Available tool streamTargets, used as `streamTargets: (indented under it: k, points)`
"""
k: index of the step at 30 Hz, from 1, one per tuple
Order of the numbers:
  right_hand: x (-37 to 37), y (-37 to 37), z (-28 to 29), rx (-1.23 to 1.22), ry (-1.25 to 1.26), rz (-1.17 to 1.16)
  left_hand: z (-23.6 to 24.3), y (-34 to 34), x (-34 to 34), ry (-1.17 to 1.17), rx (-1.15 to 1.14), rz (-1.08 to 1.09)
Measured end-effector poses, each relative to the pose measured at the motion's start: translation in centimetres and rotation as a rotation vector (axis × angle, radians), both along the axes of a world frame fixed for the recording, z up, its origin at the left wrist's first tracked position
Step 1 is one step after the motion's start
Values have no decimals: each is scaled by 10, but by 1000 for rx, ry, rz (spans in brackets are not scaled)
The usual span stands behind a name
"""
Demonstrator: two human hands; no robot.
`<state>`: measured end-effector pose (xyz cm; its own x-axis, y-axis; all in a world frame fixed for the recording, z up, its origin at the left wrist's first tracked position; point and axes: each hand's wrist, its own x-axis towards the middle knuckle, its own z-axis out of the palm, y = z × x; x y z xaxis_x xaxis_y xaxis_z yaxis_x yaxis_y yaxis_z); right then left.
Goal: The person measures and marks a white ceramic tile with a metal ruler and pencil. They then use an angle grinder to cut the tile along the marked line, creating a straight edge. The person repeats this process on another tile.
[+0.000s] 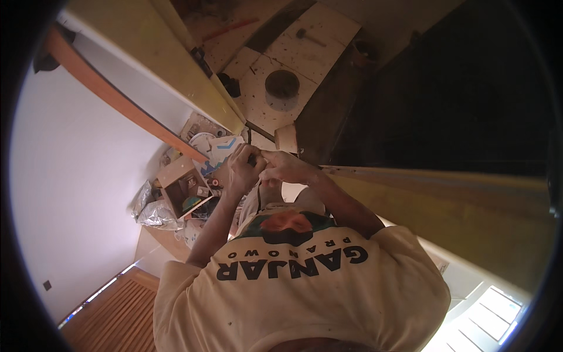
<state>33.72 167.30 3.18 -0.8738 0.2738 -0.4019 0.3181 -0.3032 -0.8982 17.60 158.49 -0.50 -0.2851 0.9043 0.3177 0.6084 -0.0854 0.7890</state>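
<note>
Both hands are close together in front of my body, at the foot of a yellowish door frame (pixel 217 94). My left hand (pixel 241 165) is closed, its fingers curled around a small dark thing (pixel 252 159) that is mostly hidden. My right hand (pixel 287 168) is closed beside it, thumb and fingers pressed together towards the same spot. I cannot make out what the fingers hold. Just beyond the hands lie a white and blue bag (pixel 221 151) and a pale block-like piece (pixel 286 138).
At left, a wooden box (pixel 176 176) of small items stands among clutter and plastic bags (pixel 158 215). A long orange-brown strip (pixel 111 88) leans along the white wall. Beyond the frame, a bucket (pixel 282 88) and a hammer (pixel 311 37) are on the floor. Right is a dark panel (pixel 446 100).
</note>
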Motion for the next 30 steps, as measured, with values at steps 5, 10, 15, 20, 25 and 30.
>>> streamTargets:
  k: [5,10,15,20,25,30]
  points:
    - [-17,82,-16,-53,-55,-48,-8,78,-25,-77,-183,-26]
    - [-27,169,-74,283,-234,-151,-60,131,-45,-164,-289,104]
    - [-24,285,-190,392,-348,-142,-145,132,-63,-10,-484,72]
    - [-53,406,-366,426,-471,-187,-195,129,-32,17,-867,268]
    - [-160,494,-529,670,-591,-105,-234,114,-4,-103,-1451,236]
    - [-264,574,-729,1016,-669,24,-267,152,-57,-123,-1647,227]
